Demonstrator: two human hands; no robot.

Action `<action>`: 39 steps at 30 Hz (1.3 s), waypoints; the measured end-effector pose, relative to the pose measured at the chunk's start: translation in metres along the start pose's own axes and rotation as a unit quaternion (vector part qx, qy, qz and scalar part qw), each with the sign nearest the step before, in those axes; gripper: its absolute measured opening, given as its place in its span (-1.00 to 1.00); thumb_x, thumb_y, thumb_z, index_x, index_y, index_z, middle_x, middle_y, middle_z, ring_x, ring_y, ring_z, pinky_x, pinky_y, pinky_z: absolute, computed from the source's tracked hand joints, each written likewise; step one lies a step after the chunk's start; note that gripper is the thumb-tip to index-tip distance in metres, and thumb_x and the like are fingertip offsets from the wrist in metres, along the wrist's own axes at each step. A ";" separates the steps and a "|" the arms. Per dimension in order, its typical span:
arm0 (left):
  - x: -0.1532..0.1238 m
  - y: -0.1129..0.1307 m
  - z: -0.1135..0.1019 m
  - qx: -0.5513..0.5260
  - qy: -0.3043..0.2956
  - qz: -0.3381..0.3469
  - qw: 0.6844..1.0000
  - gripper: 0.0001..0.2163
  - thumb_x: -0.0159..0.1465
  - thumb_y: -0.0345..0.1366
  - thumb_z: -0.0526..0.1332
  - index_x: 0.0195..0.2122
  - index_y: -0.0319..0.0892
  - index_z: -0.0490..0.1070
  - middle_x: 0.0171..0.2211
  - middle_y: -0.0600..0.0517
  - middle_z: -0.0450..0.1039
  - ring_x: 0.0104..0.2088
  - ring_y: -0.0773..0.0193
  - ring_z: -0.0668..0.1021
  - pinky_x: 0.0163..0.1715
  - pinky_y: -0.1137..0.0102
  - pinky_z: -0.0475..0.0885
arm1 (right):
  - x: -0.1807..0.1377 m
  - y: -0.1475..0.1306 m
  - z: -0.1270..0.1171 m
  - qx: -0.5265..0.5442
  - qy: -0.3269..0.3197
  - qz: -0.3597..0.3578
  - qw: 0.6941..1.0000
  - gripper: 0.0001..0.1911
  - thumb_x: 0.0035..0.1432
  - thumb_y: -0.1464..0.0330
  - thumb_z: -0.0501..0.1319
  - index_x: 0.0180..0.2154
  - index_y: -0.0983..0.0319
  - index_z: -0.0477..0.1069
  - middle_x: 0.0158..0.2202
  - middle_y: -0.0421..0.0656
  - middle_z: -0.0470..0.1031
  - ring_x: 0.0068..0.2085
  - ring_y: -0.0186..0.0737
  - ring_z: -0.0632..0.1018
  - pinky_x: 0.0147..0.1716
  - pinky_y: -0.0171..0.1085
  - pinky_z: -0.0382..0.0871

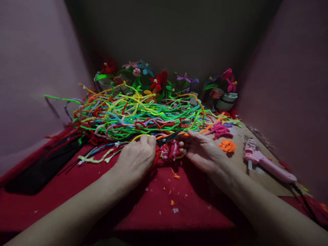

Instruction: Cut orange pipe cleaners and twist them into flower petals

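Observation:
My left hand (137, 158) is closed around the handles of a pair of scissors (169, 138), whose dark blades point right. My right hand (205, 151) is pinched around an orange pipe cleaner (211, 125), which runs up to the right from behind the fingertips. The blade tips lie close to the orange stem by my right fingers; whether they touch it I cannot tell. Just beyond both hands spreads a big heap of pipe cleaners (143, 118) in green, yellow, red, blue and other colours.
A pink glue gun (269, 164) lies on a brown board (237, 138) at the right. Near it are a magenta bundle (219, 130) and an orange bundle (227, 146). Fuzzy flowers (157, 80) in pots stand behind. Scraps dot the red cloth (143, 212); a black flat object (43, 167) lies left.

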State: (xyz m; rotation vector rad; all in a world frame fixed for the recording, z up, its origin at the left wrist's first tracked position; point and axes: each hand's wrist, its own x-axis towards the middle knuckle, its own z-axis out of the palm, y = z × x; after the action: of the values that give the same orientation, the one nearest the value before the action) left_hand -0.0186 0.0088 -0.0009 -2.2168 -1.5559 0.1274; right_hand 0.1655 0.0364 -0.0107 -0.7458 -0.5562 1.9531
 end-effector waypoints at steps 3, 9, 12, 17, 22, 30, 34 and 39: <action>0.000 0.000 -0.002 -0.014 -0.011 0.001 1.000 -0.76 0.20 -0.53 -0.17 -0.29 -0.27 0.25 -0.43 -0.09 0.34 -0.50 0.16 0.53 -0.55 0.36 0.40 | 0.000 0.000 0.000 -0.004 0.002 -0.004 1.000 -0.82 0.04 0.37 0.13 -0.50 0.29 0.45 -0.54 -0.13 0.48 -0.50 -0.28 0.43 -0.45 -0.27 0.32; -0.002 0.000 -0.003 -0.026 -0.025 0.009 0.999 -0.74 0.20 -0.53 -0.19 -0.25 -0.27 0.25 -0.43 -0.08 0.35 -0.54 0.14 0.53 -0.63 0.35 0.39 | 0.001 0.001 -0.003 -0.011 0.008 -0.020 1.000 -0.86 0.01 0.38 0.17 -0.52 0.27 0.46 -0.56 -0.15 0.48 -0.51 -0.30 0.44 -0.46 -0.30 0.34; -0.003 0.000 -0.004 -0.032 -0.027 0.015 0.999 -0.74 0.20 -0.53 -0.19 -0.24 -0.27 0.25 -0.43 -0.08 0.36 -0.55 0.13 0.53 -0.63 0.34 0.40 | 0.001 0.002 -0.002 -0.018 0.007 -0.029 0.999 -0.85 0.00 0.37 0.19 -0.53 0.29 0.46 -0.56 -0.14 0.48 -0.52 -0.31 0.44 -0.48 -0.31 0.35; -0.004 0.001 -0.003 -0.047 -0.039 0.018 0.998 -0.74 0.21 -0.51 -0.17 -0.18 -0.25 0.23 -0.37 -0.10 0.41 -0.52 0.16 0.54 -0.63 0.39 0.38 | 0.002 0.001 0.000 -0.026 0.032 -0.052 0.998 -0.87 -0.02 0.40 0.21 -0.55 0.30 0.45 -0.60 -0.17 0.46 -0.56 -0.33 0.44 -0.53 -0.33 0.34; -0.004 0.000 -0.001 -0.096 -0.052 0.023 0.994 -0.77 0.21 -0.49 -0.13 -0.17 -0.25 0.22 -0.40 -0.08 0.43 -0.48 0.20 0.55 -0.56 0.42 0.37 | 0.002 0.001 0.001 -0.040 0.036 -0.089 0.995 -0.89 -0.08 0.38 0.28 -0.54 0.30 0.45 -0.60 -0.19 0.46 -0.57 -0.36 0.45 -0.53 -0.37 0.34; 0.000 -0.002 -0.002 -0.115 -0.081 0.009 0.990 -0.78 0.23 -0.44 -0.15 -0.17 -0.24 0.20 -0.44 -0.09 0.42 -0.45 0.09 0.55 -0.52 0.32 0.36 | -0.001 0.003 0.002 -0.172 0.040 -0.215 0.961 -0.83 -0.01 0.30 0.27 -0.48 0.30 0.47 -0.56 -0.19 0.46 -0.56 -0.42 0.40 -0.54 -0.42 0.28; 0.000 -0.004 -0.002 -0.085 -0.084 0.009 0.993 -0.77 0.22 -0.45 -0.16 -0.17 -0.23 0.19 -0.41 -0.10 0.41 -0.46 0.08 0.55 -0.54 0.33 0.35 | 0.000 0.002 0.002 -0.156 0.031 -0.206 0.966 -0.87 -0.06 0.36 0.30 -0.45 0.31 0.47 -0.51 -0.18 0.49 -0.55 -0.44 0.42 -0.52 -0.43 0.29; 0.001 -0.005 -0.003 -0.089 -0.073 0.012 0.993 -0.74 0.23 -0.45 -0.18 -0.17 -0.24 0.23 -0.38 -0.11 0.41 -0.46 0.10 0.53 -0.53 0.34 0.34 | -0.002 0.000 0.005 -0.168 0.030 -0.234 0.957 -0.90 -0.09 0.38 0.31 -0.47 0.30 0.48 -0.54 -0.19 0.48 -0.53 -0.41 0.45 -0.50 -0.41 0.32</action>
State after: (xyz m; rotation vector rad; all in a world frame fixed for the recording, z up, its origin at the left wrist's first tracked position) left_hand -0.0217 0.0099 0.0033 -2.4116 -1.6770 0.1668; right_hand 0.1627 0.0339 -0.0061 -0.7938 -0.9499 1.4091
